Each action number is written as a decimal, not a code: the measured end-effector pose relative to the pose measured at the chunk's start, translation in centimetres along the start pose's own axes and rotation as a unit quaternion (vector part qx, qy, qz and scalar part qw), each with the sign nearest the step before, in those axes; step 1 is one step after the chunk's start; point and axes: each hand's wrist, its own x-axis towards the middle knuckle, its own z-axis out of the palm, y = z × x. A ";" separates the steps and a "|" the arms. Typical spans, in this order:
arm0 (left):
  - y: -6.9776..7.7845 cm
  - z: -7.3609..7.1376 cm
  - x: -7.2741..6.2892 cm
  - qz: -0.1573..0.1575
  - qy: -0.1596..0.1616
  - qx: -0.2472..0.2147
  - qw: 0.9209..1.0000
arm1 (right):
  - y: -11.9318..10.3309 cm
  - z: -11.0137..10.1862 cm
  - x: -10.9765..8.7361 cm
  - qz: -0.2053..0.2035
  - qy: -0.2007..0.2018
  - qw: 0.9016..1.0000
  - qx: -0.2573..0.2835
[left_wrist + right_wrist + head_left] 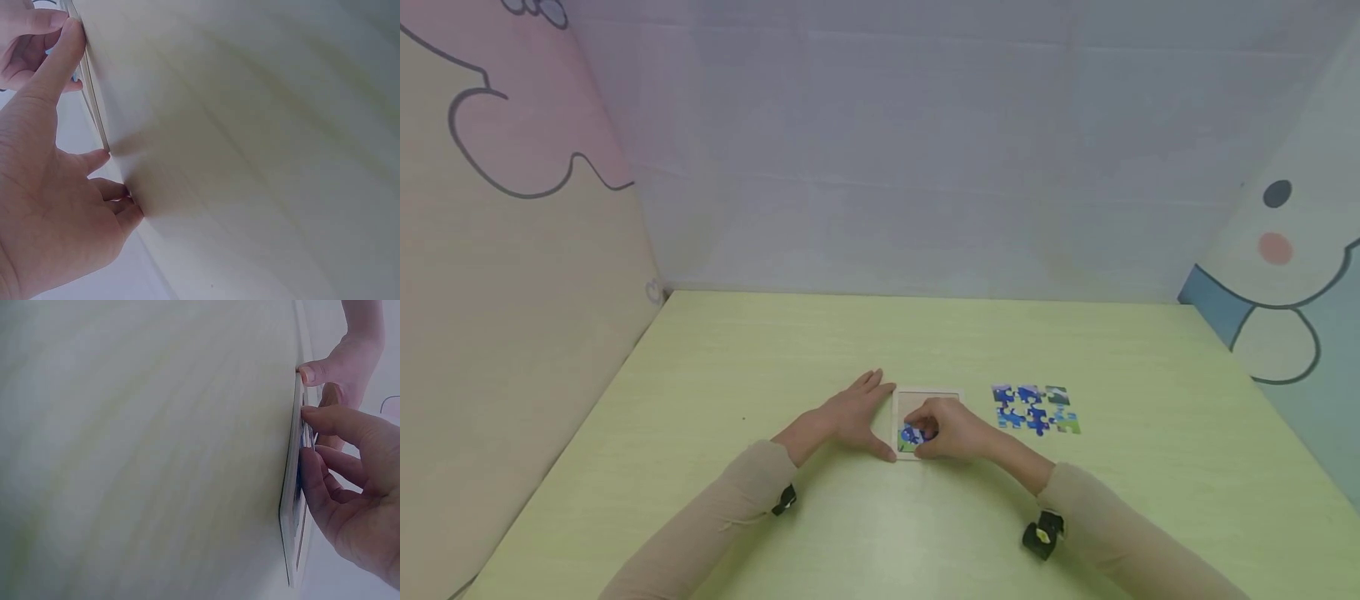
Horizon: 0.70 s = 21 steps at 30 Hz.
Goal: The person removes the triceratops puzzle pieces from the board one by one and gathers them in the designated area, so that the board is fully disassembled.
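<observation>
Touches the left side of a shallow pale tray [917,403] with the left hand [854,416], with thumb at the near corner and forefinger at the far one, splayed and grasping nothing. Pinches a puzzle piece [913,436], partly hidden by fingers, with the curled right hand [953,429], in the near left part of the tray. To the right, on the yellow-green table [820,333], close together in two rows of three: six loose pieces [1038,419], blue and green. Wears light sleeves [700,533]
</observation>
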 end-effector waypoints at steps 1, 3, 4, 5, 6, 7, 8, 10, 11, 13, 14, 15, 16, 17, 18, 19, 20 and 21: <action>0.0 0.0 0.0 0.000 0.000 0.001 1.000 | 0.0 0.0 0.0 -0.002 0.002 1.000 0.000; 0.0 0.0 0.0 0.001 0.000 0.003 1.000 | 0.1 0.0 -0.1 -0.004 0.007 1.000 0.001; 0.0 0.0 0.0 0.002 0.000 0.003 1.000 | 0.1 0.0 -0.1 -0.006 0.010 1.000 0.002; 0.0 0.0 0.0 0.002 0.001 0.003 1.000 | 0.2 0.0 -0.1 -0.008 0.012 1.000 0.002; 0.0 0.0 0.0 0.003 0.001 0.002 1.000 | 0.2 0.0 -0.2 -0.009 0.013 1.000 0.003; 0.0 0.0 0.1 0.003 0.002 0.002 1.000 | 0.3 0.0 -0.2 -0.011 0.014 1.000 0.005; 0.0 0.0 0.1 0.003 0.002 0.001 1.000 | 0.3 0.0 -0.2 -0.011 0.015 1.000 0.007; 0.0 0.0 0.1 0.003 0.002 0.001 1.000 | 0.4 -0.1 -0.3 -0.013 0.014 1.000 0.011; 0.0 0.0 0.1 0.003 0.001 0.002 1.000 | 0.4 -0.1 -0.3 -0.013 0.013 1.000 0.013; 0.0 0.0 0.0 0.004 0.001 0.002 1.000 | 0.3 -0.1 -0.4 -0.015 0.012 1.000 0.019; 0.0 0.0 0.0 0.004 -0.001 0.004 1.000 | 0.3 -0.1 -0.4 -0.016 0.011 1.000 0.020; 0.0 0.0 0.0 0.003 -0.002 0.004 1.000 | 0.3 -0.2 -0.5 -0.017 0.011 1.000 0.022; 0.0 0.0 0.0 0.002 -0.002 0.004 1.000 | 0.2 -0.2 -0.6 -0.019 0.011 1.000 0.021; 0.0 0.0 0.0 0.001 -0.003 0.006 1.000 | 0.1 -0.3 -0.6 -0.021 0.011 1.000 0.019; 0.0 0.0 0.0 0.002 -0.002 0.006 1.000 | 0.1 -0.4 -0.7 -0.024 0.011 1.000 0.013; 0.0 0.0 0.0 0.002 -0.001 0.005 1.000 | 0.1 -0.5 -0.7 -0.026 0.011 1.000 0.007; 0.1 -0.1 0.0 0.000 -0.002 0.006 1.000 | 0.1 -0.6 -0.8 -0.028 0.011 1.000 0.000; 0.1 -0.1 0.0 -0.001 -0.002 0.005 1.000 | 0.1 -0.7 -0.9 -0.030 0.010 0.999 -0.007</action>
